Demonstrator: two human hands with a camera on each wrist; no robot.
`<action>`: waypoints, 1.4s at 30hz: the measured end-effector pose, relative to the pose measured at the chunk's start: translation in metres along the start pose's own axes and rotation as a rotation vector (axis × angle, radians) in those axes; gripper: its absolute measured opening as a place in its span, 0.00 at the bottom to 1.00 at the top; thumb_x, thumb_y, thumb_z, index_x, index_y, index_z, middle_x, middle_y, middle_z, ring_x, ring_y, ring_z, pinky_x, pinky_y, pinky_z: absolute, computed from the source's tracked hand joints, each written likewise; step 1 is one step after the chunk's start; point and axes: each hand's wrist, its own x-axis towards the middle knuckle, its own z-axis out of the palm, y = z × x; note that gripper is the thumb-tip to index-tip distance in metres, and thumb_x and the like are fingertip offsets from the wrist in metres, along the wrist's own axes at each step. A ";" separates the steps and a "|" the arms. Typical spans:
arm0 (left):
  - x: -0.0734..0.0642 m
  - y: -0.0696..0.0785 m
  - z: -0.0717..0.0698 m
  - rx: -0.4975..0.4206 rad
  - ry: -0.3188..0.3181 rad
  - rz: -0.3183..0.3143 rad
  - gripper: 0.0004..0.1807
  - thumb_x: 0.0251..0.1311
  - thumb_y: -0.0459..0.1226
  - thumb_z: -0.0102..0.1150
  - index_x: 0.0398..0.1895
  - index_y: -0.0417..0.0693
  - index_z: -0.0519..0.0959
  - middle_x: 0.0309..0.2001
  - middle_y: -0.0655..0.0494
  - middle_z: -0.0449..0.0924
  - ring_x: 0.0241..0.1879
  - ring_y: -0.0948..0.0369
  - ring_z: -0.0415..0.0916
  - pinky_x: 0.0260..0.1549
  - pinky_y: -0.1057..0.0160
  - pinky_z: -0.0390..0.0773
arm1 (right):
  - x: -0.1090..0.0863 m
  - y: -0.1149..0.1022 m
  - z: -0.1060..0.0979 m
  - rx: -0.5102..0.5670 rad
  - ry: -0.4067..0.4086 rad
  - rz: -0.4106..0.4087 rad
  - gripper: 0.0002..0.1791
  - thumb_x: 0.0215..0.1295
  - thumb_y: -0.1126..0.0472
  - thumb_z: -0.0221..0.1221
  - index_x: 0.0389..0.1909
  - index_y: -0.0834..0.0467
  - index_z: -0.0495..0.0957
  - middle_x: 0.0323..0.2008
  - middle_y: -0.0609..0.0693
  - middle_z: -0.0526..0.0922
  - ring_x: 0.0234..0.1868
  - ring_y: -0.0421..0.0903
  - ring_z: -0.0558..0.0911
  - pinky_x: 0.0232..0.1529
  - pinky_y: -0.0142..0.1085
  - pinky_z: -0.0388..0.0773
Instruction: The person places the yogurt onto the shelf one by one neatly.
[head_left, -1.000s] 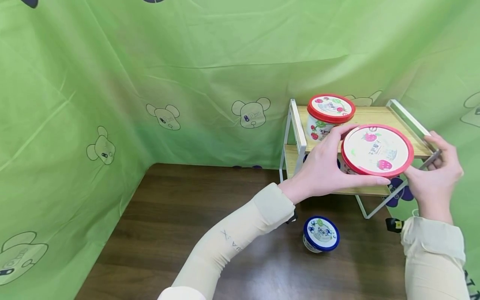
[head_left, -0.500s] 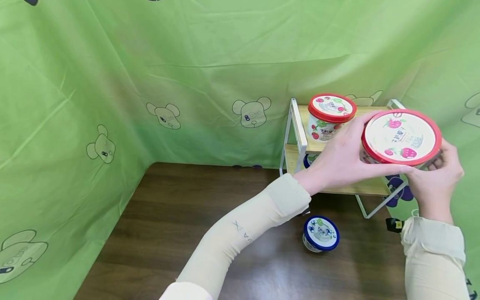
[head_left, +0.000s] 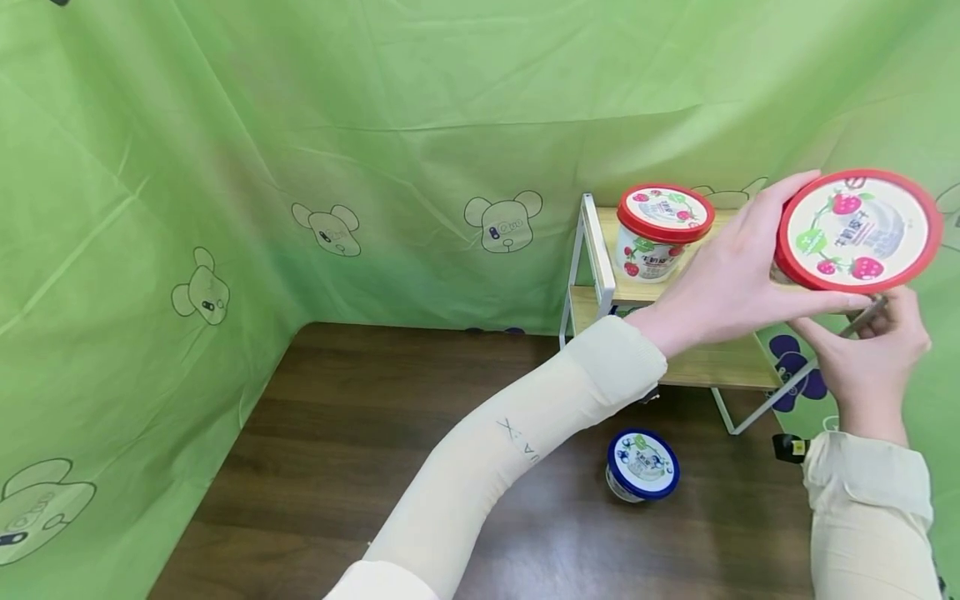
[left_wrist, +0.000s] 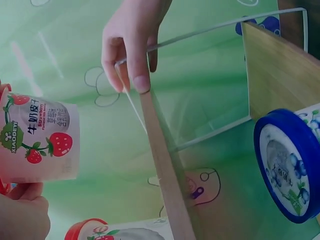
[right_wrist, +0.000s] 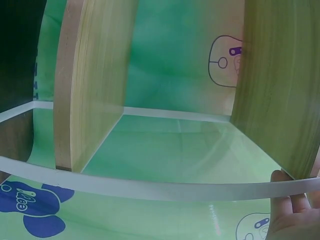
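Observation:
My left hand [head_left: 750, 258] grips a strawberry tub [head_left: 858, 233] with a red lid, held up above the shelf's right front corner. Its berry label shows in the left wrist view. At that corner, my right hand [head_left: 877, 358] holds the white-framed shelf [head_left: 600, 258], with fingers curled at the frame; in the right wrist view its fingers [right_wrist: 282, 202] meet the top board's edge. A second red-lidded strawberry tub [head_left: 660, 237] stands on the left of the top board. In the left wrist view a blue-lidded blueberry tub [left_wrist: 285, 165] appears near the lower board [left_wrist: 280, 70].
Another blue-lidded tub [head_left: 642, 467] stands on the dark wooden floor [head_left: 360, 442] in front of the shelf. Green cloth [head_left: 420, 150] with bear drawings hangs behind and at the sides. Part of the lower board is hidden behind my left arm.
My left hand has carried the strawberry tub up and to the right, from in front of the top board to above my right hand. The right hand has stayed at the shelf corner.

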 end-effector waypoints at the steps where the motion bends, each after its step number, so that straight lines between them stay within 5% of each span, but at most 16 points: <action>1: 0.003 0.000 0.000 0.003 0.003 -0.003 0.66 0.49 0.57 0.78 0.82 0.56 0.42 0.71 0.70 0.58 0.62 0.83 0.55 0.53 0.86 0.54 | 0.000 0.000 0.000 0.006 0.002 0.019 0.38 0.48 0.65 0.79 0.62 0.46 0.79 0.49 0.41 0.82 0.31 0.35 0.70 0.30 0.21 0.66; 5: 0.010 0.001 0.002 0.002 0.024 -0.024 0.67 0.50 0.56 0.78 0.82 0.57 0.40 0.72 0.70 0.56 0.63 0.83 0.54 0.53 0.86 0.55 | 0.000 -0.004 -0.001 0.022 -0.010 0.061 0.42 0.46 0.67 0.80 0.65 0.45 0.77 0.58 0.42 0.79 0.41 0.35 0.73 0.35 0.24 0.66; 15: 0.022 0.001 0.015 -0.049 0.016 -0.094 0.66 0.50 0.54 0.78 0.82 0.61 0.40 0.71 0.73 0.55 0.63 0.85 0.54 0.54 0.84 0.58 | -0.001 -0.010 0.000 0.041 -0.015 0.124 0.42 0.46 0.67 0.79 0.65 0.44 0.77 0.61 0.42 0.78 0.51 0.36 0.76 0.40 0.26 0.67; 28: 0.016 -0.013 0.042 -0.078 0.098 -0.192 0.60 0.50 0.54 0.79 0.79 0.58 0.46 0.65 0.73 0.62 0.58 0.84 0.60 0.53 0.83 0.62 | -0.001 -0.016 0.002 0.100 -0.014 0.111 0.42 0.45 0.73 0.78 0.64 0.50 0.78 0.61 0.47 0.79 0.49 0.38 0.78 0.40 0.24 0.70; 35: 0.020 -0.018 0.047 -0.088 0.150 -0.244 0.59 0.52 0.54 0.77 0.79 0.59 0.47 0.66 0.74 0.60 0.59 0.84 0.59 0.54 0.82 0.61 | -0.003 -0.026 0.001 0.103 -0.015 0.082 0.43 0.43 0.73 0.78 0.64 0.50 0.79 0.61 0.48 0.79 0.40 0.37 0.75 0.36 0.23 0.69; 42: 0.020 -0.019 0.051 -0.061 0.170 -0.326 0.57 0.52 0.59 0.75 0.79 0.62 0.49 0.67 0.75 0.59 0.61 0.80 0.61 0.54 0.80 0.64 | -0.003 -0.023 0.001 0.102 -0.025 0.099 0.42 0.46 0.73 0.77 0.65 0.50 0.77 0.65 0.48 0.76 0.51 0.39 0.76 0.52 0.24 0.73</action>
